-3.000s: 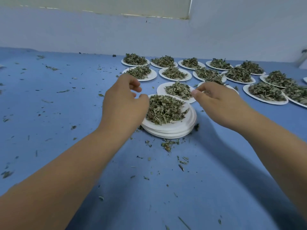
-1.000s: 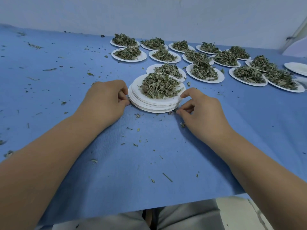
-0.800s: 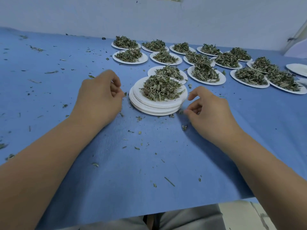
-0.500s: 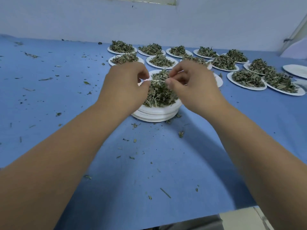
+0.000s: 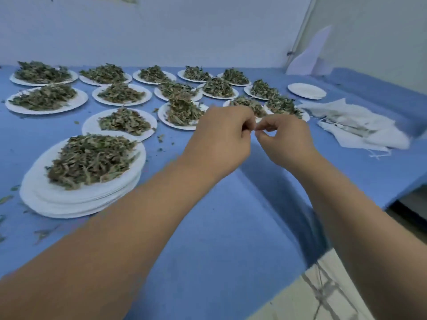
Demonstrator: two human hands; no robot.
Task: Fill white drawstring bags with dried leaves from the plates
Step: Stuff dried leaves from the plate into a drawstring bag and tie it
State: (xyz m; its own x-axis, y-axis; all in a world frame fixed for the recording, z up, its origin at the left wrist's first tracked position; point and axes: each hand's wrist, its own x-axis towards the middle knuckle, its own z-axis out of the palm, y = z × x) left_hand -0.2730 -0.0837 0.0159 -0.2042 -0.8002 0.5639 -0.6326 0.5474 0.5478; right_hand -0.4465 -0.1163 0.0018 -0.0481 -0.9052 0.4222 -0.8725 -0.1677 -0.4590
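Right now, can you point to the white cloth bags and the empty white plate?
White cloth drawstring bags (image 5: 360, 129): head view, middle of the pile.
Empty round white paper plate (image 5: 306, 90): head view, its bare centre.

Bare left hand (image 5: 221, 139) and right hand (image 5: 287, 140) (forearms (image 5: 115, 239) likewise bare, edges blurred)

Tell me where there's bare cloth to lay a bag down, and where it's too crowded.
Bare cloth lies along the near edge of the table, between the stack of plates and the right corner. A smaller patch sits on the near side of the bags. The far left is crowded with plates of leaves.
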